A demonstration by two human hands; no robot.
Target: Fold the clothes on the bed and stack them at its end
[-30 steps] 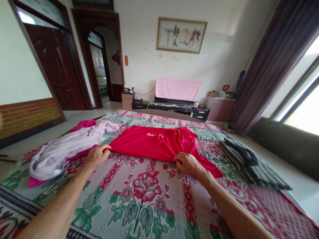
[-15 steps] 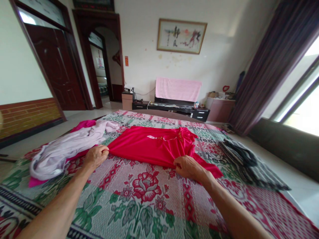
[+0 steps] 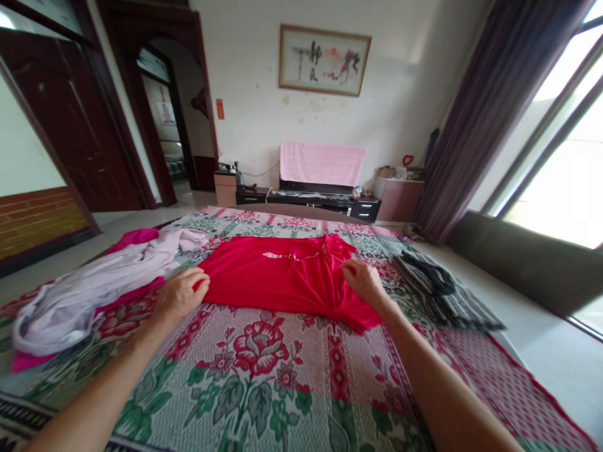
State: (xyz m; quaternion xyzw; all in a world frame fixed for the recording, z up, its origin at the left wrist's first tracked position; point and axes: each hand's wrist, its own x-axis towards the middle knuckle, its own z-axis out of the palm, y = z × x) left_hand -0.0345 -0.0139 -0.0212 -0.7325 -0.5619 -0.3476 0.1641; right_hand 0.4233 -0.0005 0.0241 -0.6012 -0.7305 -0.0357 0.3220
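A shiny red T-shirt (image 3: pixel 273 276) lies spread sideways, with pale and gold lettering along its far part and its neck end to the right. At its left end, the curled fingers of my left hand (image 3: pixel 181 294) close on the edge, with some red cloth showing between thumb and fingers. My right hand (image 3: pixel 365 282) pinches the shirt near the collar and sleeve end, where the cloth is creased. Below that hand, part of the shirt slopes toward me. Under everything is a flowered bedspread (image 3: pixel 264 383).
On the left is a heap of pale lilac clothing (image 3: pixel 94 292) with magenta cloth (image 3: pixel 136 238) beneath. Folded dark striped clothing (image 3: pixel 447 292) lies on the right. Beyond the bed stands a low black cabinet (image 3: pixel 306 202) with a pink cloth (image 3: pixel 323 163) over something on it.
My right hand has moved from the shirt's near edge up toward the collar. The near right part of the shirt has shifted and bunched. The view has turned slightly right.
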